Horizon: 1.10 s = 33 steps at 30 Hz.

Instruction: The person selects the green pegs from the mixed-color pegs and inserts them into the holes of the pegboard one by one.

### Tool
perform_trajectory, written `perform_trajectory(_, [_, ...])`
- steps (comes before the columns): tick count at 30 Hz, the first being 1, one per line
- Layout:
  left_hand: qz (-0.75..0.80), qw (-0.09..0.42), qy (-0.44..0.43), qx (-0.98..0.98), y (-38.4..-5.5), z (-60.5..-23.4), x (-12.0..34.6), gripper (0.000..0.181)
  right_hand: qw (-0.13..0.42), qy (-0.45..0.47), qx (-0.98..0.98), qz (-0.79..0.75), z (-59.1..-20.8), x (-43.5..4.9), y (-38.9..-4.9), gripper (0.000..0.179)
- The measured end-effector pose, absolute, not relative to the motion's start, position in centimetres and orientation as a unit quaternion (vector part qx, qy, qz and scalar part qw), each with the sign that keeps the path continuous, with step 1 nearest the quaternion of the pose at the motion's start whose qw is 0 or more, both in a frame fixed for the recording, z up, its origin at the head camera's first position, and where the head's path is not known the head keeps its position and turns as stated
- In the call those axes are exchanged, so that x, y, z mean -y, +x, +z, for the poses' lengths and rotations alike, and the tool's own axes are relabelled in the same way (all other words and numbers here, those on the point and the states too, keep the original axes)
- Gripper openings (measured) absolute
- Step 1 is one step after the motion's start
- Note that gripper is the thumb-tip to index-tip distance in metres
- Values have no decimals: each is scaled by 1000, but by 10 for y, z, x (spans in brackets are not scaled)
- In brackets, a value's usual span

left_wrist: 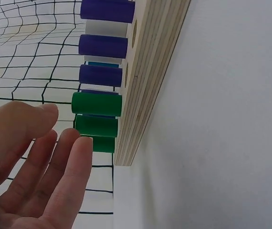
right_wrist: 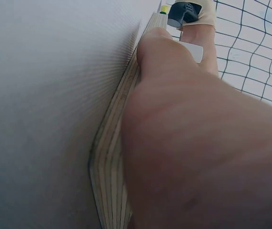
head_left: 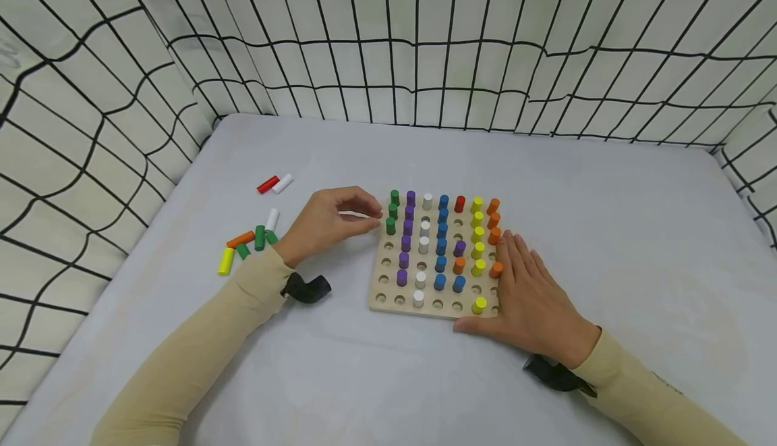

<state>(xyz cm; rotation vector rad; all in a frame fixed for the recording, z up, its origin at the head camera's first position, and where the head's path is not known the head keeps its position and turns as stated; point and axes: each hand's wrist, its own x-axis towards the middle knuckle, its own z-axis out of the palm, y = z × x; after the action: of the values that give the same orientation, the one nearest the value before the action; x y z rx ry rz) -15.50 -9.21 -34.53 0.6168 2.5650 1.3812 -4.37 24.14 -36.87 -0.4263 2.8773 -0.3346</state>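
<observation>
A wooden pegboard (head_left: 390, 298) lies on the table, with rows of coloured pegs standing in its holes. My left hand (head_left: 336, 220) hovers at the board's left edge, fingers loosely bent. In the left wrist view, the thumb and fingers are apart with nothing between them, close beside the nearest green peg (left_wrist: 97, 103). Three green pegs stand in the left column, next to a column of purple pegs (head_left: 403, 260). My right hand (head_left: 537, 304) rests along the board's right side, fingers straight, with the thumb at its front edge. That hand hides part of the right column of orange pegs (head_left: 496, 270).
Left of the board lie loose pegs: a red peg (head_left: 268, 184) beside a white peg (head_left: 282, 183), and nearer, a group including an orange peg (head_left: 240, 239) and a yellow peg (head_left: 226, 261). Black wire grid (head_left: 415, 44) encloses the table's back and sides.
</observation>
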Motion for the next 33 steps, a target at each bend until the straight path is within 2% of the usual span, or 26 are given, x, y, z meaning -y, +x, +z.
perform_trajectory(15, [454, 61, 189, -869, -155, -330, 116, 19, 111, -145, -977, -109, -369, -241, -44, 148])
perform_trajectory(33, [418, 37, 131, -898, -149, -308, 161, 27, 112, -146, -977, -107, -370, -241, -45, 148])
